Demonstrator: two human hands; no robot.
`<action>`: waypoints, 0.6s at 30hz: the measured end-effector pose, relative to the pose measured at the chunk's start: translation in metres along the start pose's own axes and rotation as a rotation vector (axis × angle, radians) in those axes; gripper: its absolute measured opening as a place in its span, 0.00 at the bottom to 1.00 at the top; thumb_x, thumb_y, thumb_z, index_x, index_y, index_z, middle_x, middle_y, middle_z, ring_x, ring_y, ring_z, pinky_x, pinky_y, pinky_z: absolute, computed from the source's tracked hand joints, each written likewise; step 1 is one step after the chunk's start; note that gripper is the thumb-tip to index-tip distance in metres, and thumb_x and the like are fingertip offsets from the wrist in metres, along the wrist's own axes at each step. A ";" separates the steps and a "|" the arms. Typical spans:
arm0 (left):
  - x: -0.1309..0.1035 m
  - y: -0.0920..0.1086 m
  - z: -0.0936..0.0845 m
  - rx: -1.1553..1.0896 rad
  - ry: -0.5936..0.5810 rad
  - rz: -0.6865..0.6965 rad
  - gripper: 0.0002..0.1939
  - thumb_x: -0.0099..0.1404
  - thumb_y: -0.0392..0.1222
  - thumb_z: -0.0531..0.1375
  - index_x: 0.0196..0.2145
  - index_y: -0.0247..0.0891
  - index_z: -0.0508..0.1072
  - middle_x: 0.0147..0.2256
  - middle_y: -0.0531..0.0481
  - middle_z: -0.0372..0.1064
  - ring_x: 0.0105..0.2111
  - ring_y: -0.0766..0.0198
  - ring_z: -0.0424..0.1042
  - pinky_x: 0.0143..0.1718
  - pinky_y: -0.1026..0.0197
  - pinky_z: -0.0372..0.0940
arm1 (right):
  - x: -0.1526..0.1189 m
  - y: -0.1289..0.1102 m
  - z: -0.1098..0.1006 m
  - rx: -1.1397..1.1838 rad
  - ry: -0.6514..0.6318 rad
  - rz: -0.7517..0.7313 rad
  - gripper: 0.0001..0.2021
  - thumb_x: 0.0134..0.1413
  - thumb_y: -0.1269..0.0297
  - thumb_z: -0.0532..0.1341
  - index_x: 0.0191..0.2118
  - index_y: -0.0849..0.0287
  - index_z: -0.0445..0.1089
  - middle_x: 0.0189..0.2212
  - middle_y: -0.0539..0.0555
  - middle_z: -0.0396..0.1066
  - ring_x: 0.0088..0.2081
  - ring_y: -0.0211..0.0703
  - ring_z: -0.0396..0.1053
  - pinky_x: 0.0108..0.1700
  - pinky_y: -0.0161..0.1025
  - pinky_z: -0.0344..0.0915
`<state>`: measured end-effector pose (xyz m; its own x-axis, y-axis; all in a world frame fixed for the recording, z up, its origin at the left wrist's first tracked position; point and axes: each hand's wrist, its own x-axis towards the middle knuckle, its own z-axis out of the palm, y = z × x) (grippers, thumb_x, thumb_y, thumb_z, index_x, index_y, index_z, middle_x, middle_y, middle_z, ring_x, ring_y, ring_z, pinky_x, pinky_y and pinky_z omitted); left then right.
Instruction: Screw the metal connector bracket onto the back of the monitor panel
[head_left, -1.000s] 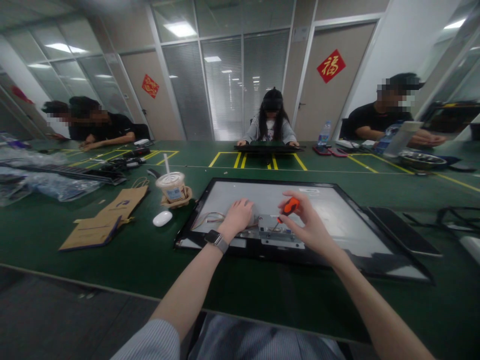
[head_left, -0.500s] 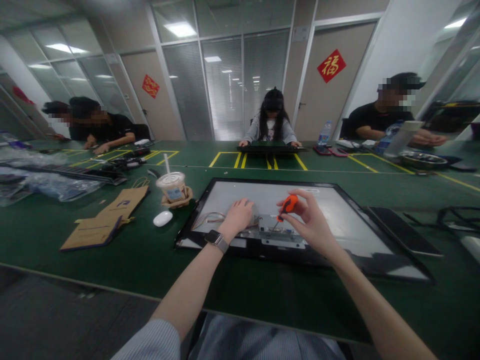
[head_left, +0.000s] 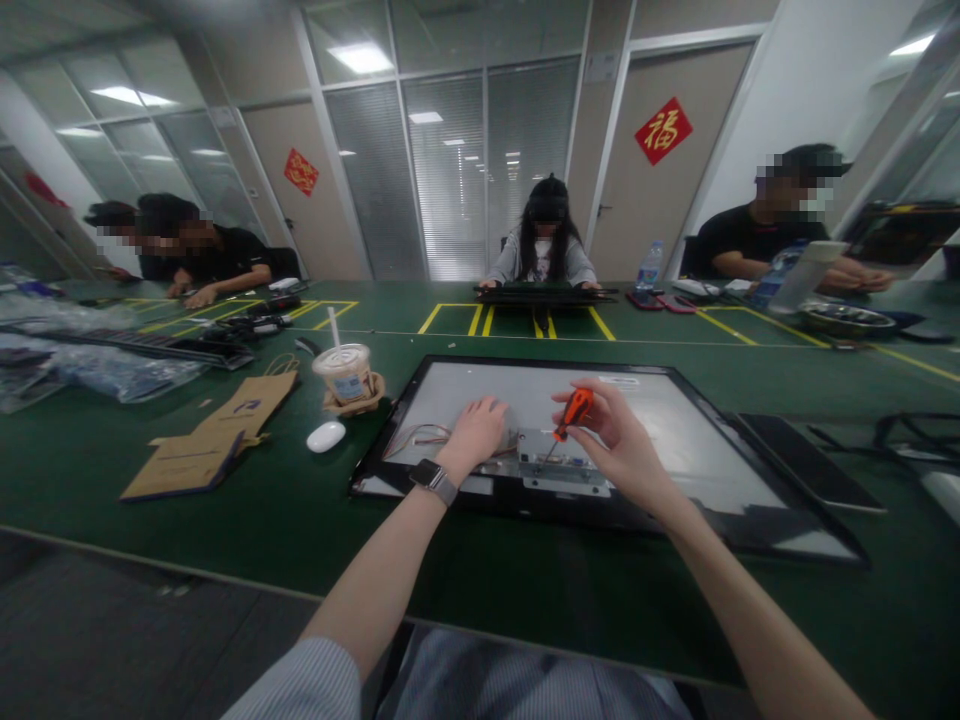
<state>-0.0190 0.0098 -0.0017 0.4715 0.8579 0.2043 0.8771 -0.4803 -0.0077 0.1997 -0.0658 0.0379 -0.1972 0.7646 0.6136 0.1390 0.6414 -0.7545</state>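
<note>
A flat display panel [head_left: 660, 420] with a black frame and a pale grey back lies on the green table in front of me. Near its front edge sits a metal bracket box [head_left: 536, 450] with connectors along its side. My right hand [head_left: 619, 440] grips an orange and black screwdriver [head_left: 577, 408], its shaft slanting down to the box's connector side. Whether the tip sits in a screw is too small to tell. On the panel's back, left of the box, my left hand [head_left: 480, 432] rests with fingers stretched out. Thin wires [head_left: 420, 437] run beside that hand.
Left of the panel stand a drink cup [head_left: 346, 375] in a cardboard holder, a white mouse [head_left: 325, 437] and brown paper bags [head_left: 217, 430]. A dark slab [head_left: 810, 460] lies to the right. Several people sit around the table; one opposite holds a dark panel [head_left: 544, 295].
My right hand has turned slightly with the screwdriver, whose handle tilts a little differently and whose tip has shifted slightly left. My left hand stays in place.
</note>
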 end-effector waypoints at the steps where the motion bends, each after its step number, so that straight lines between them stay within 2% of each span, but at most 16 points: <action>1: 0.000 0.000 0.000 0.001 0.001 0.001 0.19 0.76 0.35 0.47 0.60 0.34 0.67 0.61 0.37 0.66 0.59 0.53 0.68 0.61 0.53 0.61 | 0.000 0.000 0.000 0.000 0.002 -0.001 0.21 0.62 0.68 0.61 0.58 0.49 0.59 0.51 0.60 0.73 0.46 0.48 0.79 0.51 0.52 0.77; 13: 0.002 -0.001 0.003 -0.002 -0.005 0.003 0.19 0.76 0.35 0.47 0.60 0.34 0.67 0.61 0.36 0.66 0.59 0.53 0.68 0.60 0.52 0.62 | 0.001 0.001 0.000 -0.005 0.062 -0.037 0.22 0.60 0.69 0.64 0.58 0.48 0.62 0.49 0.57 0.75 0.43 0.47 0.79 0.50 0.52 0.78; 18: 0.001 0.000 0.001 0.003 -0.013 -0.004 0.19 0.76 0.36 0.47 0.61 0.34 0.66 0.62 0.37 0.65 0.60 0.53 0.67 0.62 0.53 0.61 | 0.003 -0.004 -0.004 -0.081 0.253 -0.071 0.24 0.59 0.67 0.66 0.60 0.48 0.65 0.45 0.54 0.76 0.41 0.47 0.79 0.44 0.48 0.80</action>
<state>-0.0186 0.0115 -0.0027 0.4688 0.8622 0.1919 0.8794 -0.4760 -0.0094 0.2023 -0.0661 0.0434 0.0383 0.7027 0.7105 0.2125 0.6890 -0.6929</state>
